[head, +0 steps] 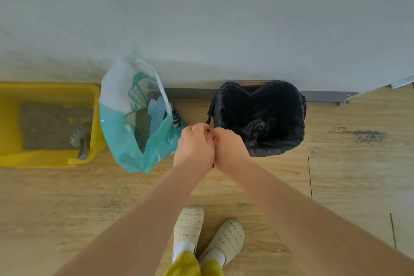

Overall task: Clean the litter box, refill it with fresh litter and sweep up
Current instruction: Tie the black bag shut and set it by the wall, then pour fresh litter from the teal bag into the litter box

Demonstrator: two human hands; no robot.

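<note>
1. Your left hand (pixel 194 148) and your right hand (pixel 228 148) are pressed close together, just in front of the black bin (pixel 259 116). The fingers of both hands are curled tight around something thin and dark. It looks like the tie strip (pixel 209 119) of the black bin bag (pixel 291 141). It runs from the bag's rim down into your fists.

2. I think you are on the waste part of the job. You seem to be tying or pulling the bag's strip. I cannot tell if you are making a knot or undoing one, because your fingers hide it.

3. A small knotted black bundle (pixel 254 129) sits in the bottom of the bin. It may be the dirty litter, but I cannot see inside it.

4. The yellow litter box (pixel 51 92) is by the wall, well off to your left. It has grey litter (pixel 44 125) in it, and a scoop (pixel 80 139) rests at its right edge.

5. The teal and white bag (pixel 121 132) stands open between the box and the bin, just beside your left hand. It has grey litter in it, so it looks like the fresh litter.

6. Next, finish with the strip. Pull gently and evenly, because thin plastic can rip.

7. After that, I think the sweeping is left. I see no broom here, so you will need to find one.
</note>
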